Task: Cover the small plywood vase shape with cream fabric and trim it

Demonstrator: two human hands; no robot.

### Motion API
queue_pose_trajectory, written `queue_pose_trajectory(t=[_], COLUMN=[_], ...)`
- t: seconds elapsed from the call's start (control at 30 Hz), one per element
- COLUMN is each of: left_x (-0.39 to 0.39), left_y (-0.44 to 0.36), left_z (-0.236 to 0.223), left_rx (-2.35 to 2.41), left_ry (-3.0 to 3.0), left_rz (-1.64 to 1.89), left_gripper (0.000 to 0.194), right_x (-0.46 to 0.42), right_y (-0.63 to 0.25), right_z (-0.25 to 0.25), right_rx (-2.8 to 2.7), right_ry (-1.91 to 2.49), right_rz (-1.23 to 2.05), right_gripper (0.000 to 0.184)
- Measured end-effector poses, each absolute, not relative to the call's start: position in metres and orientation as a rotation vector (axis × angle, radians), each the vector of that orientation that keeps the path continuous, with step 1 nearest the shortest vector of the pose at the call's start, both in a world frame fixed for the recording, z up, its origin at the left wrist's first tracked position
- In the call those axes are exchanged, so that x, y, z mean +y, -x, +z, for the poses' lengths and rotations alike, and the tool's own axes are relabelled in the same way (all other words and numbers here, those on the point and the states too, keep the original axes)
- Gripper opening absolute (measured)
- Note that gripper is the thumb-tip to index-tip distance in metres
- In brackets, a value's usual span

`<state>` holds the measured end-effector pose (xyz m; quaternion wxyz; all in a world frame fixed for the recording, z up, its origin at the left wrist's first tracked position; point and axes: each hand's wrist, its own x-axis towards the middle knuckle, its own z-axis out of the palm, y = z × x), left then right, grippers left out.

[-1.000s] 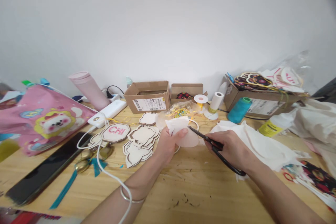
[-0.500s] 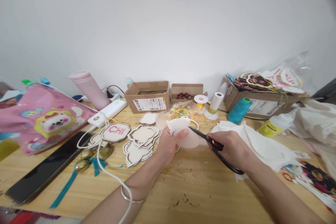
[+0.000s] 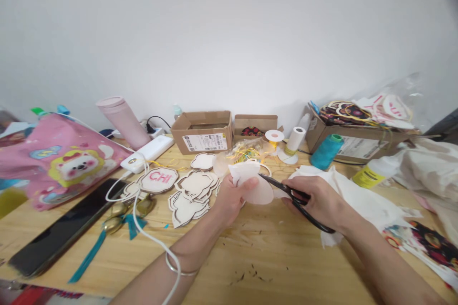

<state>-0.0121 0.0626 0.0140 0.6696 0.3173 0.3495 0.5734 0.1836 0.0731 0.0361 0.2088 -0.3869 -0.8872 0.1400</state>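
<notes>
Between thumb and fingers, my left hand (image 3: 233,197) pinches a piece of white cloth (image 3: 258,192) with a rounded lower edge; its upper part stands folded. My right hand (image 3: 317,200) is closed round the handles of black scissors (image 3: 286,187). The blade tips reach the cloth's edge just right of my left thumb; whether they are parted I cannot make out. Behind my right hand spreads a larger white cloth (image 3: 352,198). Left of my left hand lies a pile of cloud-shaped wooden pieces (image 3: 191,195).
Along the wall stand a cardboard box (image 3: 203,140), a spool of yellow thread (image 3: 275,137) and a teal thread cone (image 3: 327,151). A glue-like bottle (image 3: 375,171) is at right. A white cable (image 3: 153,236) crosses my left forearm. A phone-like black slab (image 3: 60,228) lies at left.
Both hands stay almost in place. The scissors and my right hand have shifted very slightly to the right, and the white cloth's lower part has turned a little.
</notes>
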Motion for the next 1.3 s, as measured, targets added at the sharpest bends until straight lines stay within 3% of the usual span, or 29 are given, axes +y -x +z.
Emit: queue_pose_trajectory(t=[0.5,0.63,1.3], left_x=[0.064,0.064,0.064], left_y=[0.012,0.012,0.012], left_z=[0.013,0.013,0.013], left_rx=[0.796,0.81,0.84], left_ry=[-0.734,-0.743,-0.731], left_rz=[1.3,1.289,1.275], left_gripper=[0.023,0.023,0.026], right_x=[0.07,0.073,0.073], right_y=[-0.184,-0.183,-0.184], right_z=[0.04,0.038,0.029], right_rx=[-2.493,-2.473,-2.495], right_ry=[1.156,1.148,1.162], right_rz=[0.351,0.307,0.183], right_gripper=[0.008,0.016,0.013])
